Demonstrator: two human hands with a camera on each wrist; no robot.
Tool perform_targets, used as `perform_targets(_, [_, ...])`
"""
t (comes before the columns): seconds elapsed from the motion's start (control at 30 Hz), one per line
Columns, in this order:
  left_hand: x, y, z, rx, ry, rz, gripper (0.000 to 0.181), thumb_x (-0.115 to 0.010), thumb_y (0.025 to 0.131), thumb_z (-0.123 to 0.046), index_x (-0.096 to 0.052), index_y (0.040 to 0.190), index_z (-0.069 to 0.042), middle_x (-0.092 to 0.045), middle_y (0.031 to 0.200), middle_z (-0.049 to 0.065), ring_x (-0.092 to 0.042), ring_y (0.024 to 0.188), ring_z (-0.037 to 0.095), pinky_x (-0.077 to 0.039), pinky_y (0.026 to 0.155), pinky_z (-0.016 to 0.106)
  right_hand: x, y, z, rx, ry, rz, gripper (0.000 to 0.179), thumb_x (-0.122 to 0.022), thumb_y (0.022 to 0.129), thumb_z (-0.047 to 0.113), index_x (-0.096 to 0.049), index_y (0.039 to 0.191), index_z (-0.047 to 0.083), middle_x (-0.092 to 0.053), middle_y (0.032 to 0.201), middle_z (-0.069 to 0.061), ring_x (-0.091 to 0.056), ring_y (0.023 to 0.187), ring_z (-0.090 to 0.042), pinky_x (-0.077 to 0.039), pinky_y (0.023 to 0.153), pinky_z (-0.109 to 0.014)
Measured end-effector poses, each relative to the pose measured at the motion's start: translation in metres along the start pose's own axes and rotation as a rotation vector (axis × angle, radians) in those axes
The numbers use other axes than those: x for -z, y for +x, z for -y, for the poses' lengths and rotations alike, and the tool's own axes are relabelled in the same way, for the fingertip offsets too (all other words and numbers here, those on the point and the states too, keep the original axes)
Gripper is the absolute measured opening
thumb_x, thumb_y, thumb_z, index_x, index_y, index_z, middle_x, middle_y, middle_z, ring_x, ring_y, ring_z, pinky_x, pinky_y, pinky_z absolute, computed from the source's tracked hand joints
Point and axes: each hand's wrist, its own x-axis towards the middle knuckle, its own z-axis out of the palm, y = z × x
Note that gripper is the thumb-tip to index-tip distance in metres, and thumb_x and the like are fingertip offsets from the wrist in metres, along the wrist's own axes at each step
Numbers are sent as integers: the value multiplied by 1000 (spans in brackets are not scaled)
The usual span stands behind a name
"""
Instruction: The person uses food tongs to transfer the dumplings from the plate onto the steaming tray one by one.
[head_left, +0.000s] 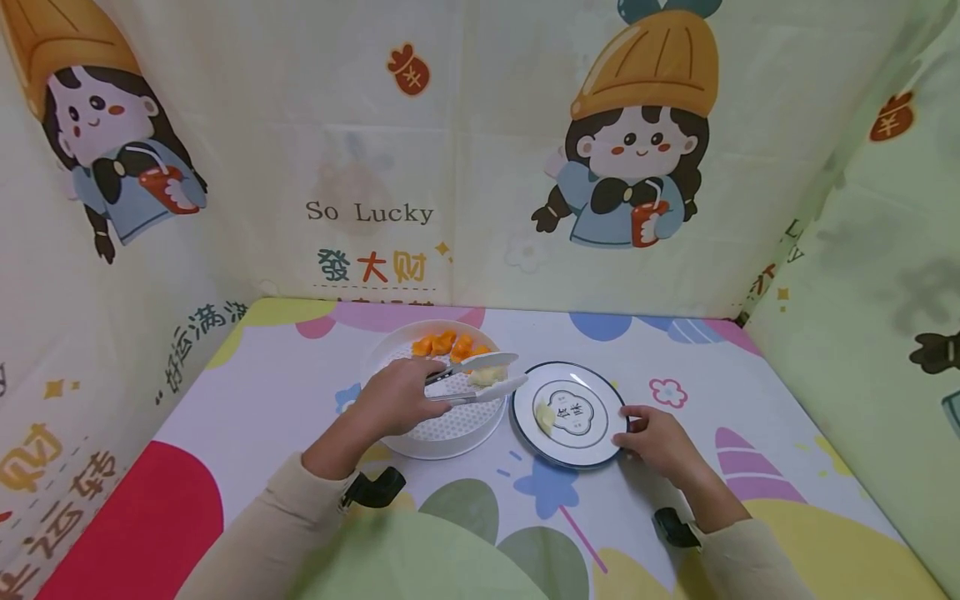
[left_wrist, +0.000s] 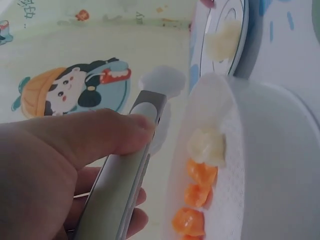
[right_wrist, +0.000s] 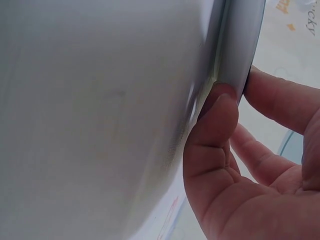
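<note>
My left hand (head_left: 401, 396) grips a pair of tongs (left_wrist: 112, 185) with grey handles and pale tips, held over the white round steamer basket (head_left: 442, 450). The tong tips stand apart and point toward the plate. In the basket, a pale dumpling (left_wrist: 206, 146) sits beside several orange dumplings (left_wrist: 189, 221); the tong tips overlap the pale one in the head view. With thumb and fingers, my right hand (head_left: 660, 437) pinches the right rim of a white plate (head_left: 600, 442) with a dark edge. On that plate's left part lies another pale dumpling (head_left: 545, 417).
The plate stands right beside the basket on a colourful patterned tablecloth (head_left: 285, 400). Behind the table rises a printed cloth backdrop (head_left: 495, 167), with further cloth on both sides. A black wrist device (head_left: 375, 487) sits on the left wrist, another (head_left: 675, 527) on the right.
</note>
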Motion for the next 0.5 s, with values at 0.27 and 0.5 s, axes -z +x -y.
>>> perform_targets(0.27, [-10, -2, -13, -25, -46, 94, 55, -81, 82, -30, -66, 132, -11, -68, 117, 3, -56, 95, 23, -51, 83, 37, 1, 0, 1, 3, 3, 0, 59, -74, 90, 11, -49, 139, -9, -56, 104, -19, -54, 86, -26, -51, 68, -31])
perform_targets(0.5, [-13, -2, -18, -46, -47, 121, 52, -82, 81, -27, -68, 129, -11, -68, 104, 3, -54, 87, 20, -47, 69, 31, 0, -2, 3, 2, 21, -1, 58, -73, 90, 10, -49, 139, -9, -56, 104, -19, -54, 86, -27, -51, 68, -31])
